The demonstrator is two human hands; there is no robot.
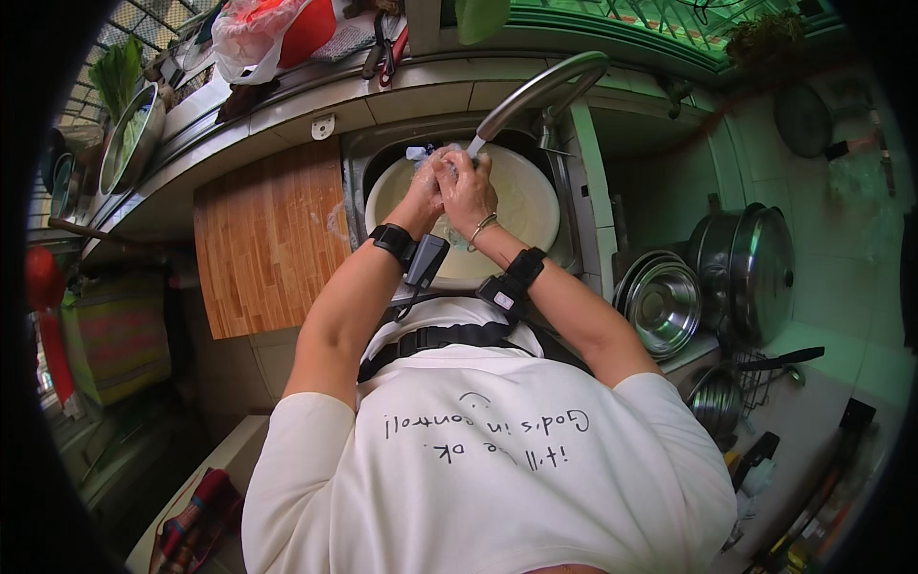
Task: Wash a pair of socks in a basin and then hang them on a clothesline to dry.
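Note:
Both hands are together over a large cream-coloured basin [534, 215] standing in a metal sink [355, 179]. My left hand [429, 179] and my right hand [467, 188] look wet and press around a small item that the fingers mostly hide. A bit of pale blue and white material [416, 153] shows beside the left fingers; whether it is part of the held item, I cannot tell. The curved metal faucet [545, 82] ends right at the right fingers. Cloudy liquid with some bubbles lies in the basin below.
Left of the sink lies a wooden board [272, 244] with wet marks. Metal bowls [660, 305] and a large lidded pot [760, 273] stand at the right. A tiled ledge [423, 104] runs behind the sink, with a plastic bag [247, 43] and a bowl of greens [129, 143] on the left.

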